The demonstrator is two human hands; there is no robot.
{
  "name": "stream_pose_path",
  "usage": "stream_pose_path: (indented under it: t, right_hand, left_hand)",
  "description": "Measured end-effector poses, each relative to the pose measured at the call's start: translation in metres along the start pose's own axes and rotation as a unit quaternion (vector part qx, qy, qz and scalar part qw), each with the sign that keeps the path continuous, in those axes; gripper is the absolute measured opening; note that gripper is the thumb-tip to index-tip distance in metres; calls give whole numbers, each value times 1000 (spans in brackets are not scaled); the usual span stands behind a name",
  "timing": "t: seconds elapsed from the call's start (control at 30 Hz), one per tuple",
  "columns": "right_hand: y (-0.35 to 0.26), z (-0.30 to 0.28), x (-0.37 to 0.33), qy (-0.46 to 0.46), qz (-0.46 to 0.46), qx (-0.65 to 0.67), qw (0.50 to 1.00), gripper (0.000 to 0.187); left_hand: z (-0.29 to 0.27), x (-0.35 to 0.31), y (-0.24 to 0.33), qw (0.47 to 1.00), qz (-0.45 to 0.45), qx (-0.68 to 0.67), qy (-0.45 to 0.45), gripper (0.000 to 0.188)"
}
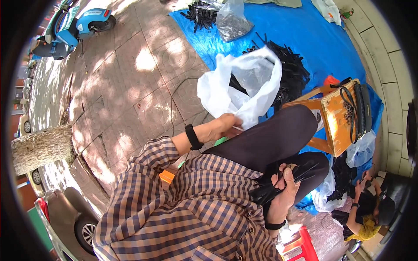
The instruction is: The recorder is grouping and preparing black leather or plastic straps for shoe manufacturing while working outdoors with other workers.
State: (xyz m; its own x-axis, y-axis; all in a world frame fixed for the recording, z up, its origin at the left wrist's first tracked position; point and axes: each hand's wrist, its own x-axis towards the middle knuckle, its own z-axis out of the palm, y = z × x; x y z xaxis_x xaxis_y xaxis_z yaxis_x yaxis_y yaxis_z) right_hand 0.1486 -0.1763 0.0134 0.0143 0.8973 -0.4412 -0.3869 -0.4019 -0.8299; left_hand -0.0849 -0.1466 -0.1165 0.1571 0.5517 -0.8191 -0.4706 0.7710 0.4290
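My left hand (pixel 227 126), with a black band at the wrist, has its fingers curled at the near edge of a white plastic bag (pixel 208 93). The bag's mouth gapes upward, and some black pieces show inside. In my right hand (pixel 285 189), held over my lap, is a bundle of thin black strips (pixel 264 191), closed in by the fingers. Its ends stick out on both sides of the fist. Beyond the bag lies a large heap of black strips (pixel 294 71) on a blue tarp (pixel 335 52).
A wooden stool (pixel 333 126) with a black strapped bag (pixel 362 111) on it stands to the right. At the far side are a smaller black pile (pixel 201 15) and a filled clear bag (pixel 233 26). Another person (pixel 363 209) sits at lower right, near a red plastic stool (pixel 302 245).
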Motion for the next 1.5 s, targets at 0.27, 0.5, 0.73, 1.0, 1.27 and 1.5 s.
stream_pose_path:
  t: [0.27,0.5,0.73,1.0,1.27,1.5]
  right_hand:
    - [-15,2,6,-5,33,49,998,15]
    - [-18,-11,3,-36,4,90,995,12]
    - [-17,-31,0,-74,-9,-5,997,11]
    - [-15,-40,7,-103,-2,-4,995,10]
    - [-9,-36,5,-18,-109,-136,985,6]
    - [-9,-44,0,42,-134,-48,989,12]
  left_hand:
    - [51,-93,35,808,506,285,98,21]
    - [116,-110,-8,906,322,180,-209,20]
    - [133,-99,-25,912,334,168,-167,12]
    - [124,-94,-19,960,190,25,-204,13]
    - [122,-101,-31,949,94,76,-292,13]
    - [123,-100,-29,949,261,63,-165,9]
